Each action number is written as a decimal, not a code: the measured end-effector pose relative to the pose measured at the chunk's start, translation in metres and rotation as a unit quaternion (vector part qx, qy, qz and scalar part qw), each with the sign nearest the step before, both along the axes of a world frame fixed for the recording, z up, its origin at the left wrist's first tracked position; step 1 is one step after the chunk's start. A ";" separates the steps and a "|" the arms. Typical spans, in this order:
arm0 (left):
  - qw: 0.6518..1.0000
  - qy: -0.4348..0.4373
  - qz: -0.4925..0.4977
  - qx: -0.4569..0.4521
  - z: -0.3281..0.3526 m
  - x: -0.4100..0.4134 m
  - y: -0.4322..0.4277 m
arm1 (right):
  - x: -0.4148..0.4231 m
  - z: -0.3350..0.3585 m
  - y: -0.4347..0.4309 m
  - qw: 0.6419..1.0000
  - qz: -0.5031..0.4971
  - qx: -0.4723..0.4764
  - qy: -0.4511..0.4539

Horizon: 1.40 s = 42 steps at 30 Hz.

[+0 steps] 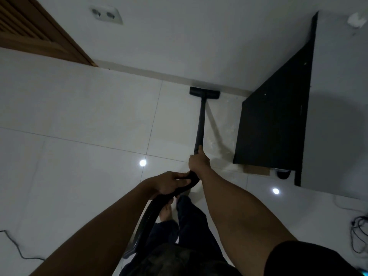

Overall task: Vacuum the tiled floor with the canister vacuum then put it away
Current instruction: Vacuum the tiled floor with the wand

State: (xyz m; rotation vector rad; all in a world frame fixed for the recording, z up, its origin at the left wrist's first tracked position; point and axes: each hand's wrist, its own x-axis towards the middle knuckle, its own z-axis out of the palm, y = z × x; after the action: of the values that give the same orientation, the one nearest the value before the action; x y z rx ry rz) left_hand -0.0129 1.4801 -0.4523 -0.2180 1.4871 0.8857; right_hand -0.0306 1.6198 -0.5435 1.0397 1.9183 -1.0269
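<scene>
While the right hand (199,163) is closed around the lower end of the black wand (200,124), with the arm stretched forward, the left hand (169,184) is wrapped around the curved black handle (192,179) just behind it, so both hands hold the vacuum tube. From the handle the ribbed hose (146,220) goes down and back along the left side of the person's legs, and its lower end is lost in the dark near the bottom of the view; I cannot tell if the dark shape there is the canister. The wand runs straight away from the person to the floor head (204,91), which lies flat on the tiled floor (89,116), just beside the baseboard (159,73) of the white wall. To the right of the wand stands a black panel (276,116) of a piece of furniture, close to the floor head but apart from it. At the upper left a wooden door (33,32) is seen, and a double wall socket (106,14) sits on the wall near it. One thin cable (16,246) lies on the tiles at the lower left edge, and a bundle of cables (359,232) at the right edge. A bare foot (166,213) stands on the tiles under the left hand.
</scene>
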 end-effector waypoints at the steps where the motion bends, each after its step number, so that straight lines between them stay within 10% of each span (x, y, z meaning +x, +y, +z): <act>1: 1.000 0.001 -0.007 -0.001 0.000 -0.005 0.000 | -0.001 0.001 0.000 1.000 -0.012 -0.001 0.008; 24: 1.000 0.010 0.000 -0.006 -0.003 0.032 -0.017 | 0.030 0.010 -0.013 0.999 -0.026 0.019 0.036; 42: 0.995 0.077 -0.062 0.033 0.043 0.305 -0.118 | 0.308 0.067 -0.108 0.993 -0.044 0.037 0.102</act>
State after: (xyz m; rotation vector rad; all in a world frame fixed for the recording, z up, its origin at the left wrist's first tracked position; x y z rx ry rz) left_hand 0.2917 1.3623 -0.4088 -0.0085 1.5922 0.8662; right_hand 0.2775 1.5117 -0.4763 1.1050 2.1041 -1.1573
